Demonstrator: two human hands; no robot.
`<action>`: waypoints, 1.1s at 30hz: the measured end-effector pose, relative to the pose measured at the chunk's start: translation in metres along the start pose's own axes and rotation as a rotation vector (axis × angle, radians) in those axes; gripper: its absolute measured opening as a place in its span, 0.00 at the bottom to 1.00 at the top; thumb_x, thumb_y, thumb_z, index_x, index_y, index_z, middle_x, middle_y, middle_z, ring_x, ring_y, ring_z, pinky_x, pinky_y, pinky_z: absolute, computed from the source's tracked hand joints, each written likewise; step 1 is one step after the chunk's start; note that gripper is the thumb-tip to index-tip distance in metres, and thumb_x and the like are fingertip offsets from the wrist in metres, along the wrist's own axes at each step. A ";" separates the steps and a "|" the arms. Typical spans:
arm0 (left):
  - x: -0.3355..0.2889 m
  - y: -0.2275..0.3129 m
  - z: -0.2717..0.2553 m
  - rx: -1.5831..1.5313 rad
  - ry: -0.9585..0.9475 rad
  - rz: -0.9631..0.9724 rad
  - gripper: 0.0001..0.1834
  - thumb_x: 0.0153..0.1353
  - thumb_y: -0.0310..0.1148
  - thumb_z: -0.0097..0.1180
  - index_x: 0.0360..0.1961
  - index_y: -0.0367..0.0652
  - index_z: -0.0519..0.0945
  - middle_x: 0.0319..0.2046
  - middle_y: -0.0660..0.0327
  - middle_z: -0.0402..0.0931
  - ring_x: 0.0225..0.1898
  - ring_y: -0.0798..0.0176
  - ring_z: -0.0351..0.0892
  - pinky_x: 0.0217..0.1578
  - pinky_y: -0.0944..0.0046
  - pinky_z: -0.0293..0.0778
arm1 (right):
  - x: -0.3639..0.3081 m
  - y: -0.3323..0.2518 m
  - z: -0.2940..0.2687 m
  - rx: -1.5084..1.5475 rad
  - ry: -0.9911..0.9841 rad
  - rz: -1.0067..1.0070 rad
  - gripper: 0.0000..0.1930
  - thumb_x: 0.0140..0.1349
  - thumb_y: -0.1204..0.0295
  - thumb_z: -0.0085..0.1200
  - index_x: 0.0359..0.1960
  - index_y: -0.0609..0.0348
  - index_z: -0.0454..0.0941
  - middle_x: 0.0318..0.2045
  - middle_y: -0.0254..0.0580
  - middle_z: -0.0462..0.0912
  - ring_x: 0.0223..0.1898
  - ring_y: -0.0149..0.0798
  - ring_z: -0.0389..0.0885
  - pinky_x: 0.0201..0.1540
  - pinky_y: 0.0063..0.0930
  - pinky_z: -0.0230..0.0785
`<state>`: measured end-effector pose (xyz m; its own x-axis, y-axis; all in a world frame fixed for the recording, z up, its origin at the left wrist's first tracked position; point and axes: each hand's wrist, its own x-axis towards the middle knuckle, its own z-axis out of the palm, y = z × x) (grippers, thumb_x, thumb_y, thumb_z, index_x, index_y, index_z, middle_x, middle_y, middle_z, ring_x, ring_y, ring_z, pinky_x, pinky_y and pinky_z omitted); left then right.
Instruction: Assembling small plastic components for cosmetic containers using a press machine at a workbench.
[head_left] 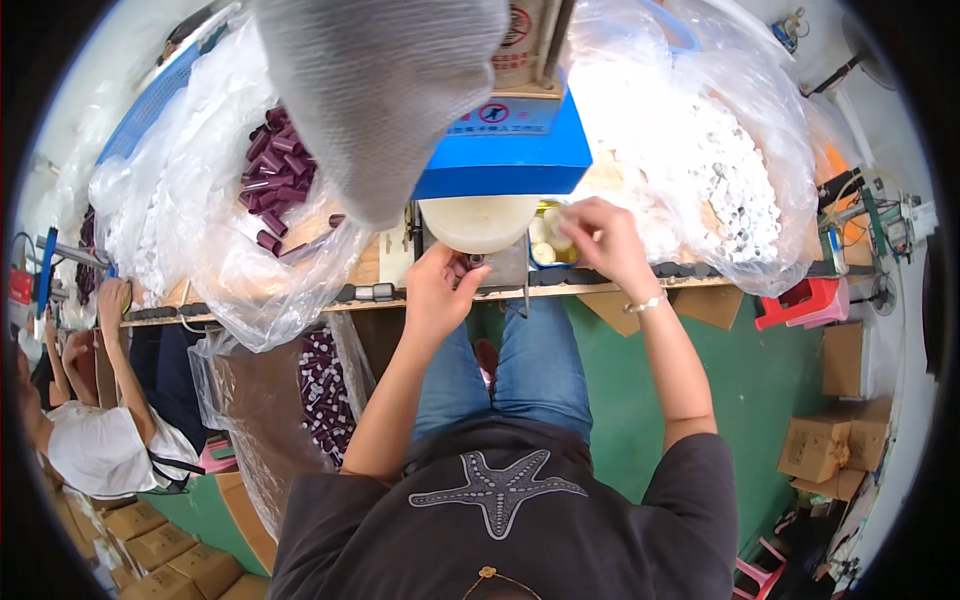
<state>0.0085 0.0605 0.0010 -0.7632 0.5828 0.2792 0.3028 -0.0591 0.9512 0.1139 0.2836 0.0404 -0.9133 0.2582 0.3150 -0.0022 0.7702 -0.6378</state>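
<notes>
My left hand [436, 294] is closed round at least one small dark purple tube [474, 261] at the table's front edge, just below the rounded cream-coloured part [478, 222] of a blue machine [515, 150]. Its fingers partly cover the tube. To the right, my right hand [608, 240] is raised with thumb and fingertips brought together beside a small blue-and-yellow container [547, 262]. Pale round pieces [541, 252] lie in that container. Whatever those fingertips may pinch is too small to make out.
A pile of purple tubes [278, 175] lies on plastic sheeting at left; small white pieces [735, 180] are heaped at right. Grey cloth [385, 100] hangs before the machine. A lined box [328, 395] of purple-and-white parts stands below the table. Another person [110, 440] works at far left.
</notes>
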 end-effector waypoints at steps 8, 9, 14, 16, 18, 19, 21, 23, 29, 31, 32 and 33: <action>0.001 0.001 -0.002 0.049 0.024 0.018 0.11 0.51 0.20 0.64 0.37 0.35 0.78 0.23 0.69 0.74 0.22 0.80 0.64 0.22 0.76 0.60 | -0.002 -0.064 0.066 1.023 0.122 0.164 0.12 0.55 0.83 0.60 0.41 0.68 0.77 0.29 0.33 0.80 0.29 0.20 0.77 0.32 0.14 0.71; 0.001 0.005 -0.001 0.052 0.021 0.018 0.11 0.51 0.20 0.64 0.37 0.35 0.78 0.23 0.69 0.74 0.22 0.80 0.64 0.22 0.76 0.60 | 0.000 -0.064 0.070 0.978 0.107 0.144 0.10 0.54 0.82 0.61 0.38 0.67 0.78 0.27 0.31 0.80 0.27 0.20 0.75 0.30 0.14 0.70; 0.000 0.011 -0.001 0.101 0.023 -0.012 0.15 0.47 0.15 0.60 0.38 0.34 0.78 0.26 0.61 0.75 0.24 0.72 0.71 0.26 0.71 0.69 | 0.002 -0.066 0.077 0.745 0.142 0.101 0.06 0.50 0.80 0.62 0.29 0.63 0.77 0.21 0.29 0.76 0.23 0.19 0.71 0.26 0.15 0.64; 0.000 0.012 -0.001 0.084 0.032 -0.014 0.15 0.47 0.15 0.60 0.39 0.34 0.78 0.26 0.61 0.75 0.24 0.72 0.71 0.26 0.70 0.69 | 0.002 -0.063 0.079 0.727 0.134 0.110 0.06 0.49 0.79 0.63 0.27 0.63 0.77 0.19 0.28 0.75 0.22 0.19 0.70 0.24 0.15 0.63; 0.000 0.009 -0.001 0.119 0.042 0.009 0.15 0.47 0.15 0.60 0.39 0.34 0.78 0.25 0.61 0.75 0.23 0.71 0.71 0.26 0.70 0.69 | 0.002 -0.060 0.078 0.641 0.037 0.161 0.07 0.49 0.78 0.63 0.25 0.63 0.76 0.17 0.28 0.74 0.21 0.19 0.69 0.23 0.16 0.61; 0.000 0.007 -0.001 0.118 0.040 0.009 0.15 0.47 0.15 0.60 0.39 0.34 0.78 0.25 0.61 0.75 0.23 0.71 0.71 0.26 0.70 0.69 | 0.001 -0.060 0.079 0.640 0.038 0.162 0.07 0.49 0.78 0.63 0.25 0.63 0.76 0.17 0.28 0.74 0.21 0.19 0.69 0.23 0.16 0.61; -0.001 0.004 -0.001 0.057 0.009 -0.026 0.17 0.45 0.17 0.63 0.40 0.35 0.78 0.29 0.59 0.76 0.26 0.70 0.72 0.27 0.70 0.69 | -0.001 -0.059 0.079 0.682 0.046 0.169 0.09 0.49 0.78 0.63 0.31 0.64 0.76 0.19 0.29 0.74 0.21 0.19 0.68 0.23 0.15 0.62; -0.003 0.003 -0.006 0.150 0.005 0.012 0.19 0.45 0.19 0.65 0.41 0.36 0.78 0.32 0.59 0.76 0.28 0.69 0.72 0.28 0.70 0.69 | -0.007 -0.061 0.068 0.700 0.034 0.166 0.12 0.51 0.79 0.62 0.37 0.64 0.76 0.22 0.30 0.76 0.22 0.19 0.69 0.24 0.14 0.63; -0.036 0.003 -0.034 0.243 0.268 0.270 0.24 0.43 0.25 0.72 0.44 0.37 0.78 0.39 0.57 0.76 0.29 0.68 0.69 0.29 0.71 0.67 | -0.036 -0.018 0.017 0.692 0.362 0.230 0.22 0.57 0.83 0.56 0.56 0.64 0.73 0.37 0.37 0.84 0.29 0.20 0.76 0.31 0.11 0.69; -0.048 -0.006 -0.046 0.182 0.304 0.225 0.22 0.45 0.22 0.69 0.44 0.34 0.78 0.39 0.57 0.76 0.30 0.69 0.68 0.30 0.73 0.66 | -0.017 0.000 0.001 0.540 0.524 0.307 0.14 0.58 0.78 0.60 0.46 0.64 0.80 0.30 0.31 0.82 0.28 0.18 0.74 0.30 0.11 0.66; -0.049 -0.006 -0.047 0.179 0.295 0.211 0.21 0.46 0.22 0.69 0.44 0.35 0.78 0.39 0.57 0.77 0.30 0.69 0.68 0.30 0.73 0.66 | -0.003 0.012 -0.006 0.367 0.530 0.279 0.11 0.59 0.75 0.60 0.43 0.65 0.81 0.26 0.29 0.80 0.27 0.18 0.72 0.29 0.13 0.65; -0.047 -0.006 -0.046 0.172 0.282 0.199 0.21 0.46 0.22 0.68 0.44 0.35 0.78 0.39 0.57 0.77 0.31 0.69 0.69 0.30 0.73 0.66 | 0.012 0.027 -0.013 0.248 0.502 0.245 0.10 0.60 0.73 0.59 0.41 0.66 0.81 0.25 0.30 0.80 0.26 0.18 0.71 0.28 0.13 0.65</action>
<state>0.0168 -0.0036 -0.0121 -0.7994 0.3266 0.5042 0.5340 0.0017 0.8455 0.1084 0.3151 0.0355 -0.5957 0.7008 0.3925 0.0338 0.5101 -0.8595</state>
